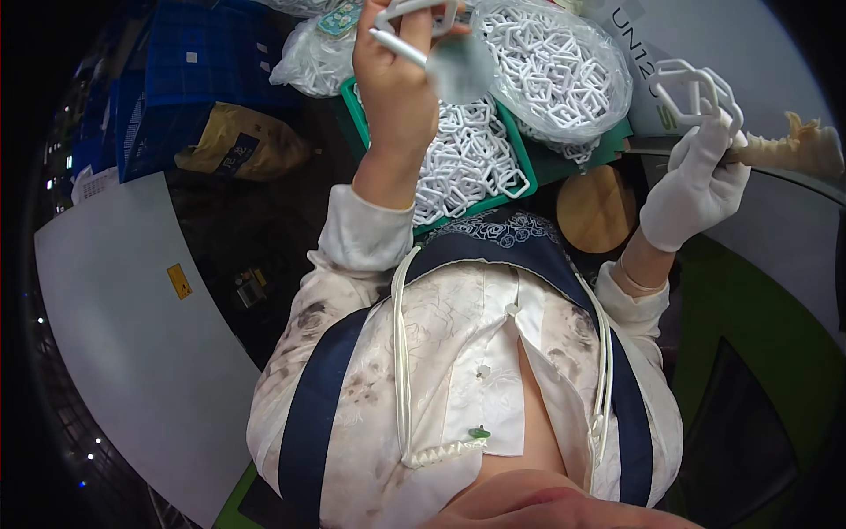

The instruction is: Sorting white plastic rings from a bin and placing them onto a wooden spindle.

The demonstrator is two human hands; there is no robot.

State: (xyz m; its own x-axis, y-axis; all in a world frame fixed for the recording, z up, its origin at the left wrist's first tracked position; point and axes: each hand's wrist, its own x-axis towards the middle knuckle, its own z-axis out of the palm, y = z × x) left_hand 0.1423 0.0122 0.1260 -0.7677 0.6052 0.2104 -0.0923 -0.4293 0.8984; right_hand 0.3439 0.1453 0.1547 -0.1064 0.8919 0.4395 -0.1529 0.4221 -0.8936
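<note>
My left hand (pixel 397 75), bare, is raised over the left part of a green tray (pixel 526 163). Its fingers are closed on a white angular plastic ring (pixel 401 46), partly cut off at the top edge. Beside the fingers is a blurred, greyish, rounded thing (pixel 463 70) that I cannot make out. At the right, my right hand (pixel 696 185), in a white glove, pinches several white angular plastic rings (pixel 702 95) above its fingertips. A tan, wrapped handle (pixel 789 145) lies against or behind this hand; whether the hand touches it cannot be told.
White rings (pixel 467 159) fill the green tray before me. A clear bag of rings (pixel 560 66) stands behind it, with another plastic bag (pixel 313 62) to the left. A round wooden disc (pixel 597 209), blue bags (pixel 207 62), a brown sack (pixel 242 141) and a pale panel (pixel 132 335) surround me.
</note>
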